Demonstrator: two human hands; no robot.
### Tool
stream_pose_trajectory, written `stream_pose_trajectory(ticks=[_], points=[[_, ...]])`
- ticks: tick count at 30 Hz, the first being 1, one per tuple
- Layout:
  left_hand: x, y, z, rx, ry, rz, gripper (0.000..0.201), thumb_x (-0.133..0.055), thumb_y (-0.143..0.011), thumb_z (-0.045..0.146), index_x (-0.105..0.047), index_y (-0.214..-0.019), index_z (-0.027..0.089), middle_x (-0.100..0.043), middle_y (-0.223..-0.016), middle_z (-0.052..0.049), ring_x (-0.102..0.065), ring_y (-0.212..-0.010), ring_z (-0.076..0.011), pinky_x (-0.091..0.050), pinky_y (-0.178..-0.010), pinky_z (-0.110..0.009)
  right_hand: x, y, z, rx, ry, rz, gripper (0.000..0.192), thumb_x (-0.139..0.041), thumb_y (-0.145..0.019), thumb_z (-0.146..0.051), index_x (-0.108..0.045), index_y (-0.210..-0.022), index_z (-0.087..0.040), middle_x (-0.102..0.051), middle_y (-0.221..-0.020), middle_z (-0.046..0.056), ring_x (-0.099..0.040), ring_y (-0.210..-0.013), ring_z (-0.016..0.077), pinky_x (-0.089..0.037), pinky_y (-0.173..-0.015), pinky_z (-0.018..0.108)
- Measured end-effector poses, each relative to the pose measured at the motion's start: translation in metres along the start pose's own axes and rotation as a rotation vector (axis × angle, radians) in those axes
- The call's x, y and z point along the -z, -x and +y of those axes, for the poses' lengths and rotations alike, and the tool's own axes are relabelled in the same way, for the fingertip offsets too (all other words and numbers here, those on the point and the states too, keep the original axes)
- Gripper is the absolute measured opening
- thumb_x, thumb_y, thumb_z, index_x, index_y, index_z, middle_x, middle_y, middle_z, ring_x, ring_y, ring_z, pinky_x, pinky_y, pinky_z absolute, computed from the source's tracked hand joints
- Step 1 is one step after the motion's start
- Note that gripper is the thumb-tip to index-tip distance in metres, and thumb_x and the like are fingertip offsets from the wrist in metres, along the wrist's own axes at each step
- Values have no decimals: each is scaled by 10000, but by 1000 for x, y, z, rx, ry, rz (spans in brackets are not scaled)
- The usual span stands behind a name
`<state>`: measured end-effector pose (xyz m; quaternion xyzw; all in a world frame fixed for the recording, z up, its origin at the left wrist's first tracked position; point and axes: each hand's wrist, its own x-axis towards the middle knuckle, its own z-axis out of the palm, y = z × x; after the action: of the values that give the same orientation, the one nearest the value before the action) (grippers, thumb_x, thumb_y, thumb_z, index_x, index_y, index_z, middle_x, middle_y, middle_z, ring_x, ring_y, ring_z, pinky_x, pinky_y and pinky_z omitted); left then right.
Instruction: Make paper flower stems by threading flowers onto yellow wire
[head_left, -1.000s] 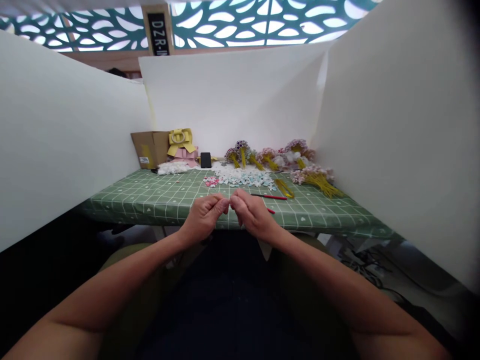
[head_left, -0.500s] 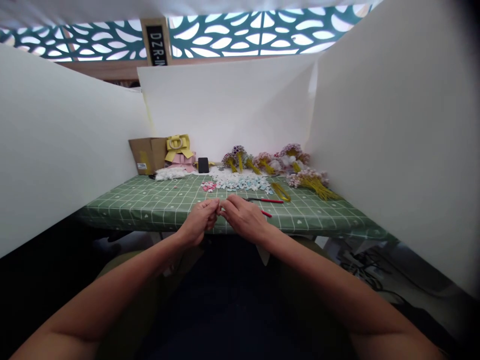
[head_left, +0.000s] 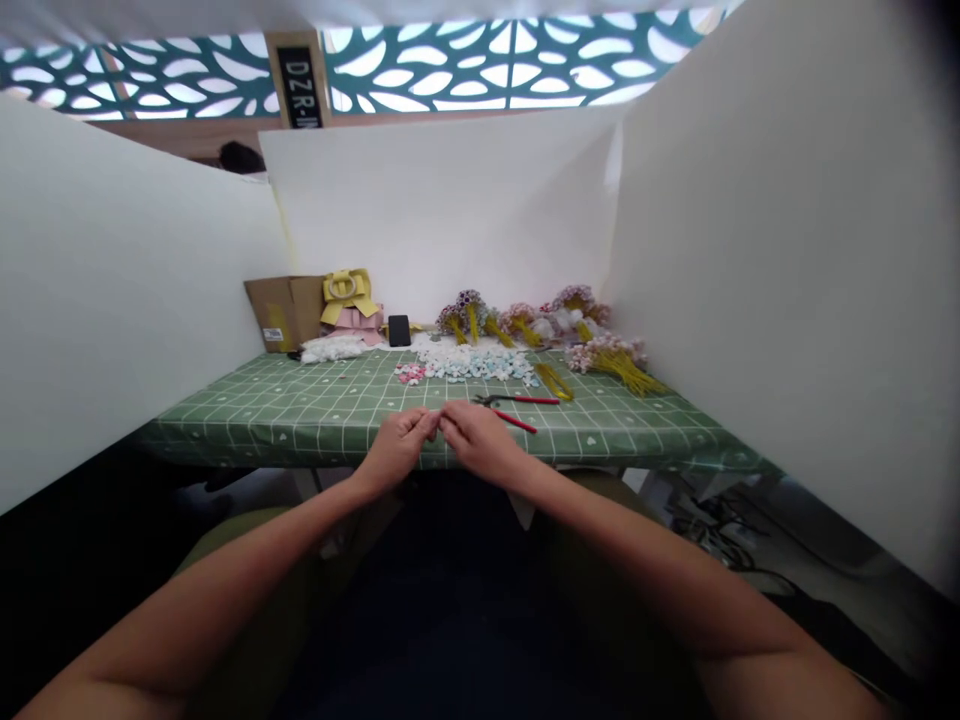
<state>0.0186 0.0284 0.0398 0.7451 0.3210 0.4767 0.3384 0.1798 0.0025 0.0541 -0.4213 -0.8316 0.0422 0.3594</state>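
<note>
The left hand [head_left: 397, 447] and the right hand [head_left: 477, 440] meet fingertip to fingertip at the lower middle of the frame, over the near edge of the counter [head_left: 315, 410]. Both grips are pinched shut where they touch, and whatever small piece sits between the fingertips is too small to make out; its axis and heading cannot be told. It lies right at the meeting point of the two grips, just left of the frame's centre.

Just right of the right hand, red-handled pliers [head_left: 517, 408] lie flat on the counter, their handles running toward the right and their dark nose pointing left toward the hands.

The counter wears a green cloth with a white grid. Beyond the hands, in the middle of the frame, lies a scatter of small white, blue and pink flower pieces [head_left: 472, 365]. Behind it and to the right are bunches of small flowers on yellow stems [head_left: 615, 358]. At the back left stand a cardboard box [head_left: 277, 312], a yellow bow [head_left: 345, 290] and a small black phone [head_left: 399, 330].

White partition boards [head_left: 787, 260] wall the counter on three sides; above them runs a teal and white cut-out screen [head_left: 510, 60].
</note>
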Motion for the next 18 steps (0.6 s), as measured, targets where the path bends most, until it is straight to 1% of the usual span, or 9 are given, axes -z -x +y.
stream_pose_trajectory(ticks=[2, 4, 7, 9, 11, 13, 15, 17, 18], points=[[-5, -1, -5, 164, 199, 14, 380, -522, -846, 489, -492, -633, 175, -342, -515, 52, -271, -451, -84, -229, -439, -209, -4, 2, 2, 118, 246, 86, 178, -403, -937, -260, -526, -856, -161, -561, -895, 68, -504, -745, 150, -370, -622, 257], [-7, 1, -2, 279, 365, 5, 381, -535, -835, 515, -457, -661, 186, -251, -501, 80, -176, -418, -72, -154, -402, -203, -2, 4, 0, 215, 417, 96, 177, -392, -945, -237, -547, -919, -157, -562, -937, 88, -504, -778, 166, -354, -620, 266], [-6, 5, 11, 296, 414, -35, 402, -530, -839, 520, -433, -637, 186, -229, -502, 80, -155, -414, -67, -134, -397, -204, 3, 5, -2, 312, 536, 69, 196, -366, -917, -139, -561, -899, -153, -565, -869, 82, -490, -745, 174, -330, -603, 281], [-2, 7, 22, 215, 297, -43, 399, -513, -855, 500, -460, -626, 179, -288, -504, 62, -211, -424, -73, -176, -411, -211, 9, 6, -4, 333, 508, 68, 203, -361, -908, -138, -560, -868, -149, -564, -824, 73, -471, -691, 163, -320, -584, 284], [4, 10, 34, 35, 84, -23, 381, -500, -875, 444, -500, -610, 170, -400, -533, 25, -328, -469, -88, -257, -461, -223, 19, 6, -10, 313, 367, 81, 196, -374, -907, -181, -544, -812, -151, -549, -760, 50, -451, -643, 144, -323, -573, 274], [11, 12, 44, -186, -145, -2, 350, -502, -880, 376, -544, -602, 166, -483, -570, -4, -415, -530, -106, -313, -535, -239, 30, 7, -19, 246, 96, 47, 204, -392, -900, -220, -506, -739, -165, -509, -679, 10, -435, -594, 117, -341, -566, 252], [17, 13, 48, -343, -291, -31, 305, -539, -854, 345, -575, -605, 172, -502, -566, -6, -438, -546, -115, -326, -573, -250, 39, 6, -24, 128, -257, -126, 231, -386, -902, -247, -467, -697, -178, -457, -603, -34, -417, -518, 86, -367, -545, 225], [17, 10, 42, -363, -315, -83, 301, -565, -831, 361, -575, -598, 172, -498, -558, -2, -437, -544, -114, -326, -573, -250, 39, 3, -21, 4, -519, -337, 239, -356, -912, -272, -454, -712, -184, -410, -542, -66, -373, -428, 68, -394, -516, 221], [15, 8, 35, -317, -279, -101, 323, -559, -832, 382, -560, -589, 168, -494, -559, 0, -437, -542, -112, -325, -562, -246, 35, 1, -16, -59, -558, -360, 236, -347, -914, -275, -458, -727, -183, -404, -530, -71, -365, -408, 68, -403, -510, 226]])
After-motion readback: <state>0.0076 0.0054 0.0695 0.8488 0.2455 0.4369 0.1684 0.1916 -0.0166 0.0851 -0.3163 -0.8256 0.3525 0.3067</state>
